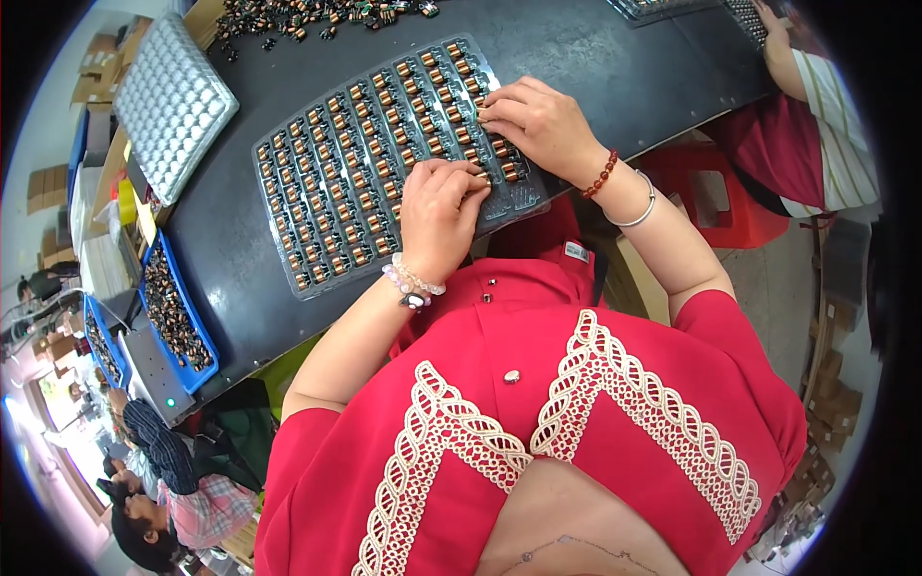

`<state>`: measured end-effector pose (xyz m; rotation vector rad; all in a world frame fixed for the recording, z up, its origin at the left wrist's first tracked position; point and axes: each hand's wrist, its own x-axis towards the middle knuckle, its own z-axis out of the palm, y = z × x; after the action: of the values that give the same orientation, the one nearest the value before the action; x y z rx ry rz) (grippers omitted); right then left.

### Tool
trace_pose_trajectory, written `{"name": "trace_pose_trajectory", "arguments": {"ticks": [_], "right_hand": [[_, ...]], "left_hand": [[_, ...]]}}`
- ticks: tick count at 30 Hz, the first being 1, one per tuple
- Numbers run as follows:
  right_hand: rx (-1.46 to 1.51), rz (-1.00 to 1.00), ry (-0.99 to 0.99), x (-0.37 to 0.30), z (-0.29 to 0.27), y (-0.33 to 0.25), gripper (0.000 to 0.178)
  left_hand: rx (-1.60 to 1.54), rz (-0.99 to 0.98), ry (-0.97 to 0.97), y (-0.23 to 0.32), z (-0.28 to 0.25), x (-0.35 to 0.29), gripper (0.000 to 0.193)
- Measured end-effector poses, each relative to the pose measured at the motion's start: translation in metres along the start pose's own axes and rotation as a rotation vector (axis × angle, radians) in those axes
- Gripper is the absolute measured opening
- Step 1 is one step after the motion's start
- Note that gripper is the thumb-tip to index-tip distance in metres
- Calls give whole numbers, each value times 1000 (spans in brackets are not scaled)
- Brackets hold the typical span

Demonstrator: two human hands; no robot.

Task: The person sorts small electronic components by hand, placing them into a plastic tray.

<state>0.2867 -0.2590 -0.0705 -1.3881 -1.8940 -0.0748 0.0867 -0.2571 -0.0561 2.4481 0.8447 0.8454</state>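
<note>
A clear plastic tray (513, 200) lies at a slant on the dark table, its pockets holding rows of small copper-wound coils (369, 179) with green parts. My left hand (440, 209) is over the tray's near right part, thumb and fingertips pinched on a small coil (483, 180) at the pockets. Farther up along the right edge, my right hand (540, 123) has its fingers closed together at a coil (481, 113), partly covered by the fingertips. At the near right corner, several pockets hold no coil.
Loose coils (317, 13) lie heaped at the table's far edge. Stacked white trays (173, 106) stand at far left, with blue bins (182, 322) of small parts nearer. A co-worker's hand (783, 58) is at far right, near a red stool (720, 197). Other people sit at lower left.
</note>
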Motion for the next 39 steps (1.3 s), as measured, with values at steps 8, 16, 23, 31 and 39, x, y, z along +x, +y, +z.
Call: {"name": "trace_pose_trajectory", "arguments": {"ticks": [8, 16, 23, 31, 39], "right_hand": [[32, 14, -8, 3, 1, 2, 9], [58, 32, -67, -4, -23, -14, 8], [166, 11, -48, -3, -36, -34, 14], [221, -65, -173, -42, -52, -40, 14], [201, -77, -268, -45, -48, -33, 14]], "left_hand": [[310, 172, -105, 18, -22, 15, 8], [307, -9, 144, -88, -62, 110, 20], [669, -253, 11, -182, -61, 182, 31], [707, -154, -156, -203, -71, 168, 22], [695, -121, -92, -200, -78, 155, 22]]}}
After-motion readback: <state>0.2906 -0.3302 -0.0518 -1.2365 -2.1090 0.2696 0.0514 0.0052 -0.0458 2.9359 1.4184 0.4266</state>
